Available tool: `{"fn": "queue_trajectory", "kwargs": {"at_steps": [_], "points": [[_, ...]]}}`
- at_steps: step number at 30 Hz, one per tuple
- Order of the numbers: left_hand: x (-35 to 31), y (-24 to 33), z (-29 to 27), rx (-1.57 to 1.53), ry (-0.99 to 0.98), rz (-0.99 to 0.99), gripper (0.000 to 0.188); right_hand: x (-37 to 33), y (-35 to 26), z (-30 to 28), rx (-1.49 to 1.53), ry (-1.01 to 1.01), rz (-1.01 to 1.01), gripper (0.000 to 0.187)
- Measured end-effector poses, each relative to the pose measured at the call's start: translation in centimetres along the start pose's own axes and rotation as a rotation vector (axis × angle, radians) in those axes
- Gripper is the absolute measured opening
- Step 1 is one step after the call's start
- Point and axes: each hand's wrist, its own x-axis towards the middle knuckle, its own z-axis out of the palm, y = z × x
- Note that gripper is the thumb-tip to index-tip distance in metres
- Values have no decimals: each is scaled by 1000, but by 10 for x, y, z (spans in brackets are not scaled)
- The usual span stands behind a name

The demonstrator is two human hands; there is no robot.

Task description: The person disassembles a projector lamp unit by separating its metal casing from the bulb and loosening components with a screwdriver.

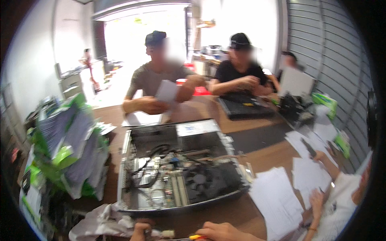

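Note:
An open desktop computer case lies flat on the table in front of me, its circuit board, cables and a black round fan exposed. Close to its near edge, my left hand is closed, fingers curled; what it holds is hard to make out. Beside it is a small pale cylindrical piece. My right hand is wrapped round a yellow-and-red handled tool, mostly hidden by the fingers and the lower edge. A crumpled whitish cloth lies left of my left hand.
Bundled papers in green wrapping pile up at the left. White sheets lie at the right, near another person's hands. Across the table, one person holds a white card; another works over a black flat device.

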Motion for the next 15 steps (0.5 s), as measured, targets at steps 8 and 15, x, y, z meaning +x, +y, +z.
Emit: {"fn": "queue_trajectory", "kwargs": {"at_steps": [8, 15], "points": [[-2, -33, -1, 4, 13, 116, 57, 20, 7, 0, 129, -14, -140, 25], [-18, -49, -4, -131, 88, -129, 58, 19, -1, 1, 104, 44, -233, 22]]}}
